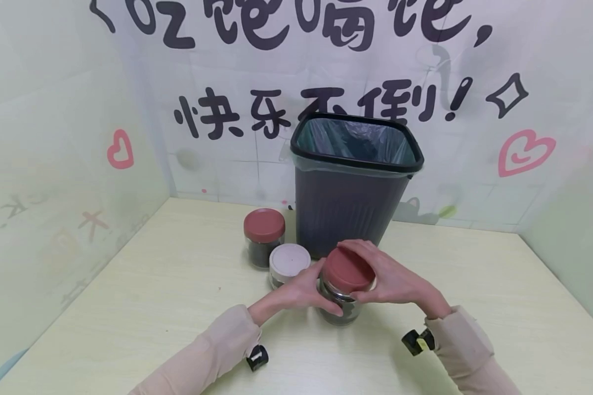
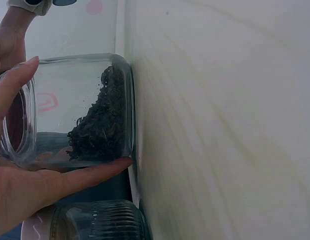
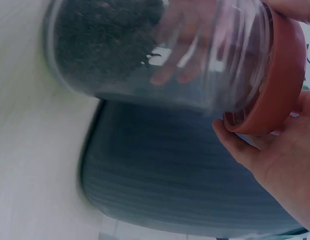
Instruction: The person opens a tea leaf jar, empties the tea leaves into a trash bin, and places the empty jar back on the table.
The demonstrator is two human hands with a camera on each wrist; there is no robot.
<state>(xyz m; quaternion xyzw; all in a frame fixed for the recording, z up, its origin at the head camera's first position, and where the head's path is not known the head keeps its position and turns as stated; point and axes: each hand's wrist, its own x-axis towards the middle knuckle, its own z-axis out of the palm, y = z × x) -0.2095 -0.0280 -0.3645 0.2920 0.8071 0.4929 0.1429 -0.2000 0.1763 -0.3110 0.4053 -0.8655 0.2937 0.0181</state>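
A clear glass jar [image 2: 85, 110] holding dark, shredded, dried leaf-like bits stands on the table in front of the bin. My left hand [image 1: 303, 288] holds the jar from the left, thumb on the near side and fingers around the far side. From above, my right hand [image 1: 395, 274] grips the red lid [image 1: 348, 269] by its edge. In the right wrist view the lid [image 3: 285, 75] sits tilted at the jar's mouth, part of its inner rim showing. Whether it still touches the glass all round, I cannot tell.
Left of the held jar stands a white-lidded jar [image 1: 290, 260], and behind it another red-lidded jar [image 1: 264, 226] with dark contents. A dark, bag-lined trash bin [image 1: 348, 206] stands directly behind. Printed cloth walls [image 1: 237, 164] enclose the table [image 1: 178, 307].
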